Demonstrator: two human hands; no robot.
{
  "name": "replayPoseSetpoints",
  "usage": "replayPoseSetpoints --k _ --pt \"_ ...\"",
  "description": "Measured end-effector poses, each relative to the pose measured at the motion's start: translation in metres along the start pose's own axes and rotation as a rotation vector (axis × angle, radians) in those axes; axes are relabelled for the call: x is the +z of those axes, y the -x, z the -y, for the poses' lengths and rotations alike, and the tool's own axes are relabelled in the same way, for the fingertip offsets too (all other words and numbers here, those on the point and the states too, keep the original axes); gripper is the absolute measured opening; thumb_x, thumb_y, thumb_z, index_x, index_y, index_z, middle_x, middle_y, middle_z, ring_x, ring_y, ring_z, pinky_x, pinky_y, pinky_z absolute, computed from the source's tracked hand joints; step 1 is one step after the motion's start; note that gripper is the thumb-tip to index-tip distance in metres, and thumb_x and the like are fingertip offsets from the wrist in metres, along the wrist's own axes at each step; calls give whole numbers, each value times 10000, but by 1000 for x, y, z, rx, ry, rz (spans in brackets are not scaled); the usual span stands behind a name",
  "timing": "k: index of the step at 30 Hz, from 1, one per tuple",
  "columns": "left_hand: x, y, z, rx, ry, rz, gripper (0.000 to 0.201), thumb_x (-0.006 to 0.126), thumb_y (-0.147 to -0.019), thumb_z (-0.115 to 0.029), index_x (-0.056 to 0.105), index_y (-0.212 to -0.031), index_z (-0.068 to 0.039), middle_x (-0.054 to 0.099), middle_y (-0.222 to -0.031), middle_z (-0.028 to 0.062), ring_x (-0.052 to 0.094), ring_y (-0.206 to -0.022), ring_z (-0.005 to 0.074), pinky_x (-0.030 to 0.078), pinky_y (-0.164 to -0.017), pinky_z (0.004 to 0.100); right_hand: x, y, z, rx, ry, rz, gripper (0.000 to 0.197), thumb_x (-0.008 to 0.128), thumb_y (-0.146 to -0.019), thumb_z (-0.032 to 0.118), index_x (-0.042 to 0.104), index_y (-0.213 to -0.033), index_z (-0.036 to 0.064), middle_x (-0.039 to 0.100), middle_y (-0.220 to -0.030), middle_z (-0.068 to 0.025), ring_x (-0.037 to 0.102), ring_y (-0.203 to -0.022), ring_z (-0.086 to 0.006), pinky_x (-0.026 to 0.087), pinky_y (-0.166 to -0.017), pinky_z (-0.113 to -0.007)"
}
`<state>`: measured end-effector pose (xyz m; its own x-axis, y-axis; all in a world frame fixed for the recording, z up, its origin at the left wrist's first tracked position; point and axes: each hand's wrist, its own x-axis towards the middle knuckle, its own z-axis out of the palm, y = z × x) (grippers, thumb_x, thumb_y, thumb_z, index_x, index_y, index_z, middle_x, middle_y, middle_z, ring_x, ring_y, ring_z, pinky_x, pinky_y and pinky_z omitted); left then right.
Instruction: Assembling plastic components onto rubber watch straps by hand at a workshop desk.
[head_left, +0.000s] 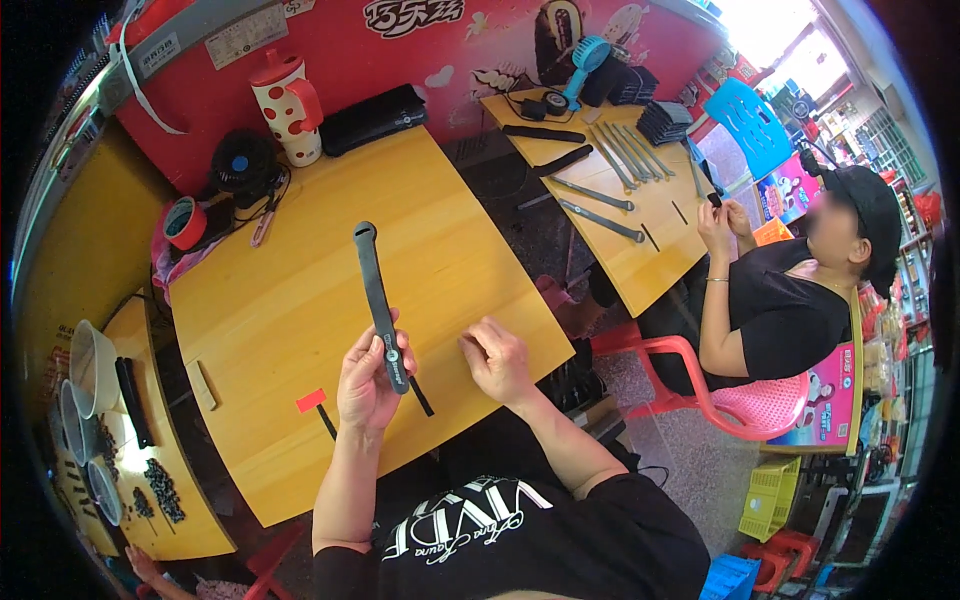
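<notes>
My left hand (362, 392) grips a long dark-grey flat strap (374, 285) near its lower end. The strap points away from me above the wooden table (300, 300), its rounded far end showing a slot. To the right of it, my right hand (497, 362) is closed with curled fingers over the table; whatever is in it, if anything, is hidden. A short black strip (422, 397) lies between my hands by the near edge. Left of my left wrist lies another black strip (327, 423), with a red tag (311, 400) at its top.
At the back are a red-dotted tumbler (285, 110), a black fan (243, 165) and a black pouch (375, 118). A person (780, 290) sits at the right table, handling something small near several grey straps (612, 160). Bowls (93, 368) and small black parts (162, 490) occupy the left table.
</notes>
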<state>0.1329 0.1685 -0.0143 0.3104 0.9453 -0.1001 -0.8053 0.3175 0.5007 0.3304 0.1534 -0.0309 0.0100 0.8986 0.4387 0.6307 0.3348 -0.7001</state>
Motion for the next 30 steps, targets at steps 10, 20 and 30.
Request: replayPoseSetpoints --k 10,20,30 --pt "-2 1 -1 -12 15 15 423 532 -977 -170 445 -1334 41 615 -953 113 624 -743 191 510 -671 306 1 0 -1 -23 10 23 103 660 -802 10 565 -836 32 587 -799 -108 615 -676 -317 467 -561 -391" --pt "-3 0 -1 -13 -12 -2 429 516 -985 -183 430 -1334 50 596 -959 112 597 -751 206 493 -672 322 1 0 -1 -6 14 12 118 678 -781 -30 586 -834 21 593 -766 -115 618 -669 -304 463 -559 -360" --pt "-4 0 0 -19 -2 -5 430 519 -985 -179 430 -1339 48 606 -963 117 605 -746 205 491 -666 315 0 -1 -1 -24 25 6 123 681 -773 -32 587 -837 16 594 -762 -117 618 -661 -302 464 -553 -359"
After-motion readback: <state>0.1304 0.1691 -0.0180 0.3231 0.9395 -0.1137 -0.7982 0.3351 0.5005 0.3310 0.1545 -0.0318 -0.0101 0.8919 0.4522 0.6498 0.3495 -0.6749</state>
